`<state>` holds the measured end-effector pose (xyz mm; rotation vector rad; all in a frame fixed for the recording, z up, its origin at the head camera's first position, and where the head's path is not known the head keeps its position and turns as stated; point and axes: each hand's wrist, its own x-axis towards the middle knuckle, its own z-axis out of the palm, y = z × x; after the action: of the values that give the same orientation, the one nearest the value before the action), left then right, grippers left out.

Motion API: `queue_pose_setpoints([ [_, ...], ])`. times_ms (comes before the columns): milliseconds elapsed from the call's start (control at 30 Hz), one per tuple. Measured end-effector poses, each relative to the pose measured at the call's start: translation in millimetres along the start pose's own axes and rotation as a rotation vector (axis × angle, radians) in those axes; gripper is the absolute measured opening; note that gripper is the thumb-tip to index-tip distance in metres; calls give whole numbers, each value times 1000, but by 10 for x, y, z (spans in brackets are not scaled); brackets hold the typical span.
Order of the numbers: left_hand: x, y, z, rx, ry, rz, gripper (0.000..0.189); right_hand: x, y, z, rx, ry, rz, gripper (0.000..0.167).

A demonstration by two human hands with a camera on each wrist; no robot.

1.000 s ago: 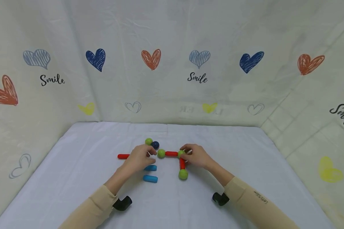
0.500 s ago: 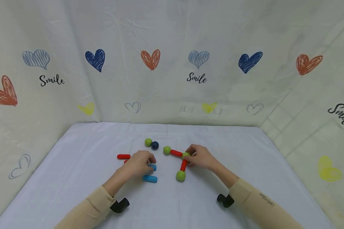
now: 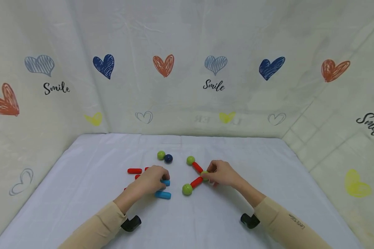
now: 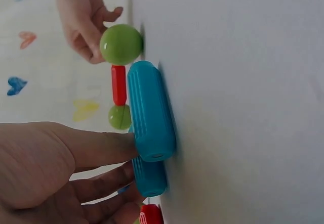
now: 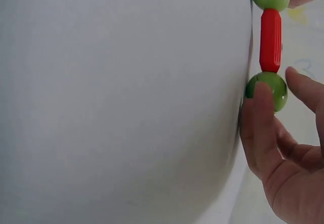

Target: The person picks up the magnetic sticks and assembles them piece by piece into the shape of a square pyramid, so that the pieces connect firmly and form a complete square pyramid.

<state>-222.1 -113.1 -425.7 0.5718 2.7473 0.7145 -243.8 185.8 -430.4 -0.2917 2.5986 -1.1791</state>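
apparently fetching upper blue rod (image 3: 166,182) mid-frame with pinching left hand (image 3: 153,178), gripping green ball (image 5: 276,87) with right hand (image 3: 223,173), probably to lift next.

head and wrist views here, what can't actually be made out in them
Head view: the left hand hides parts of the short red plastic-looking cylinders; their count is uncertain.
Left wrist view: the nearer ribbed blue cylinder covers part of the farther blue cylinder; whether the left hand grips it is unclear.
Left wrist view: a ribbed red cylinder is cut by the bottom edge.
Right wrist view: the right hand hides part of a glossy green ball.
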Motion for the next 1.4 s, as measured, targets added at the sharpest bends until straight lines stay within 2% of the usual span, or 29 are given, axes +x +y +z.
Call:
queue_pose_setpoints([
  [300,14,3,8,-2,8,14,16,132,-33,46,-68,83,-33,20],
  [700,49,55,18,-8,43,17,24,276,-86,117,-69,70,-49,30],
  [1033,138,67,22,-41,76,10,24,237,-74,139,-47,42,-66,40],
  [1400,222,141,18,-26,93,19,24,142,-61,166,-19,12,-61,52],
])
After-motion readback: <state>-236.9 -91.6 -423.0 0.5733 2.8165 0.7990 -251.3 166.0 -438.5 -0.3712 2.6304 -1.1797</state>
